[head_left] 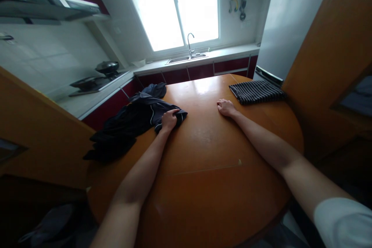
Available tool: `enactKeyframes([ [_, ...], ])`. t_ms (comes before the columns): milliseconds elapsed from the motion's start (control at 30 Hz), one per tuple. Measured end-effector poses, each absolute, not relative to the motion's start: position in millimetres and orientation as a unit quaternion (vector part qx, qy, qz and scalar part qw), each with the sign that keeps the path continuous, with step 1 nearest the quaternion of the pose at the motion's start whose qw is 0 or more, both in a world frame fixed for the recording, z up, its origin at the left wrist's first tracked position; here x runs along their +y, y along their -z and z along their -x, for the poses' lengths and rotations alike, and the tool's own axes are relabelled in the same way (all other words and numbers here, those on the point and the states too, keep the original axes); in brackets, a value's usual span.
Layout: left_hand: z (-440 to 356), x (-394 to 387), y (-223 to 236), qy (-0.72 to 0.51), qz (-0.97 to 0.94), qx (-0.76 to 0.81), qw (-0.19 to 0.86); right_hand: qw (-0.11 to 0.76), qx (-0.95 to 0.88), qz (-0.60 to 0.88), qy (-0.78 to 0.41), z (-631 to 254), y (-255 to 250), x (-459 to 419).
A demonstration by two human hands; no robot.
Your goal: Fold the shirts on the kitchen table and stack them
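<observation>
A round orange-brown wooden table (209,170) fills the middle of the view. A pile of dark navy clothing (130,124) with thin white trim lies at its left edge and partly hangs off it. My left hand (169,119) is closed on a corner of that dark garment. My right hand (226,107) rests on the bare tabletop with its fingers curled in and nothing visible in it. It lies just left of a folded black-and-white striped cloth (256,91) and does not touch it.
A counter with a sink and tap (189,52) runs under the bright window behind the table. A stove with a dark pan (107,68) stands at the left under a range hood. Wooden panels rise on both sides, and a grey fridge (279,27) stands at the right.
</observation>
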State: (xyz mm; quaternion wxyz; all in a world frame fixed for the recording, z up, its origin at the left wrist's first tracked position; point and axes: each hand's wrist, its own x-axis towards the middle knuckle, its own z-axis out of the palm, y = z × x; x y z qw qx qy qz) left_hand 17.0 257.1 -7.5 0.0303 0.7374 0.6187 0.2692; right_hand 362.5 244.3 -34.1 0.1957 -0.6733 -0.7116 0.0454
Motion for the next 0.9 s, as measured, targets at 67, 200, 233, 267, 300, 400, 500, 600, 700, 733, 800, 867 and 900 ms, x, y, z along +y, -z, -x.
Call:
enactKeyframes([
  [67,-20,255,7,-0.268,-0.764,0.586,0.044,0.199,-0.711,0.673,-0.046,-363,35,245],
  [200,-34,247,9,-0.269,-0.823,0.491,0.1,0.209,-0.709,0.671,-0.048,-363,37,247],
  [233,-39,243,11,-0.269,-0.836,0.463,0.117,0.212,-0.708,0.671,-0.048,-363,38,248],
  [267,-45,239,13,-0.271,-0.851,0.431,0.133,0.216,-0.707,0.672,-0.048,-363,39,249],
  [300,-53,235,16,-0.274,-0.866,0.393,0.146,0.221,-0.705,0.672,-0.049,-363,40,250],
  [400,-75,217,21,-0.282,-0.907,0.27,0.157,0.242,-0.697,0.673,-0.052,-363,42,252],
  [500,-90,200,19,-0.258,-0.935,0.204,0.13,0.278,-0.683,0.673,-0.058,-364,43,252],
  [600,-94,188,12,-0.238,-0.948,0.178,0.112,0.328,-0.669,0.665,-0.059,-364,43,252],
  [700,-91,185,7,-0.274,-0.943,0.165,0.087,0.379,-0.673,0.633,-0.053,-359,40,250],
  [733,-91,187,6,-0.297,-0.935,0.178,0.073,0.392,-0.679,0.619,-0.05,-355,39,248],
  [800,-89,192,7,-0.354,-0.901,0.248,0.042,0.418,-0.697,0.58,-0.049,-344,36,244],
  [867,-86,202,10,-0.404,-0.844,0.353,0.021,0.441,-0.723,0.528,-0.057,-331,34,238],
  [900,-83,208,13,-0.417,-0.813,0.407,0.024,0.447,-0.739,0.5,-0.061,-325,32,234],
])
